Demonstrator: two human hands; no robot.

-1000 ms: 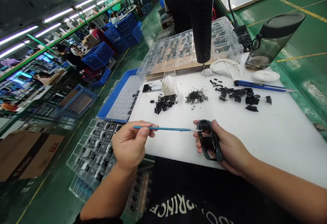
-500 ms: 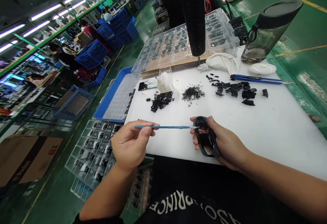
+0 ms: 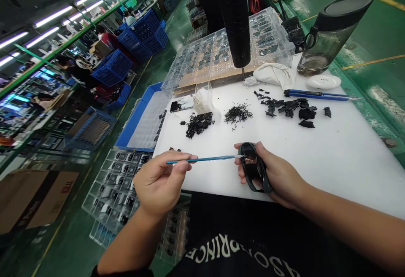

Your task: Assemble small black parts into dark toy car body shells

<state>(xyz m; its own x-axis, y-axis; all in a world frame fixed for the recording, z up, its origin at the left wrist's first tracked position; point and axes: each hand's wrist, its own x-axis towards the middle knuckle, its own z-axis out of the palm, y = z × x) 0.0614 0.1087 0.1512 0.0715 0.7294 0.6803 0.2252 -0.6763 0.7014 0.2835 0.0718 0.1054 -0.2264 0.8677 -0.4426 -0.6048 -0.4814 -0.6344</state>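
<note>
**Blue stick [image 3: 209, 159] meets the near view of a dark eyewear frame [image 3: 253, 169], one in each hand**

Clock positions are read from the eyewear frame. At nine o'clock, far left, a cardboard box [image 3: 30, 201] sits on the floor; closer in, also at nine, is a clear tray [image 3: 109, 188] of small black-and-white parts. A blue-rimmed tray [image 3: 122, 140] lies at ten.

The left hand [image 3: 161, 180], at nine, has its grip closed in a pinch, thumb against fingers, on the blue stick. The pale tip is at the frame's upper edge; contact there cannot be told.

On the white surface [image 3: 341, 163], a heap of black flakes [image 3: 199, 125] lies at ten, and a scatter of tiny dark pins [image 3: 238, 113] between eleven and twelve. A black tool [image 3: 236, 28] hangs at twelve.

The eyewear frame is tilted above the surface's near edge. The right hand [image 3: 280, 173] wraps it at three, grip closed around it, thumb on the rim.

Dark scraps [image 3: 289, 107] lie at one; a grey bottle [image 3: 324, 53] stands beyond them.
</note>
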